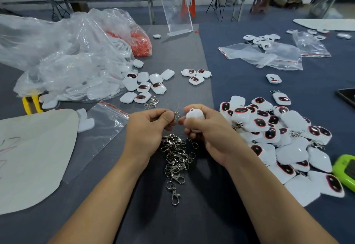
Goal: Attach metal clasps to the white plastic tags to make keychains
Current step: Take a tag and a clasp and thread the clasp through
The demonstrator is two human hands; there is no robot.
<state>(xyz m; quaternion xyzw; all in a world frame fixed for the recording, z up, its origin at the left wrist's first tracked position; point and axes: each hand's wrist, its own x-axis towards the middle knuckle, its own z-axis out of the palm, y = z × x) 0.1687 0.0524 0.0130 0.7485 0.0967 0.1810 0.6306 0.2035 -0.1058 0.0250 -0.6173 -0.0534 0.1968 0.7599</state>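
The white tag (pixel 195 116) sits above the table centre, gripped in the curled fingers of the right hand (pixel 208 130). Just beside it, the left hand (pixel 148 128) pinches a metal clasp (pixel 176 113) between thumb and fingertips. A loose clasp pile (pixel 175 159) lies on the grey table (pixel 182 55) below both hands, and a heap of tags (pixel 284 140) lies to the right

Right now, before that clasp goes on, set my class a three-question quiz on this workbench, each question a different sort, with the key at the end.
1. True or false: the left-hand grip pinches a metal clasp.
2. The right-hand grip holds: A) a plastic bag, B) a white tag, C) nothing.
3. Fill in: the spare clasps lie heaped between the person's two ___.
Key: 1 true; 2 B; 3 forearms.
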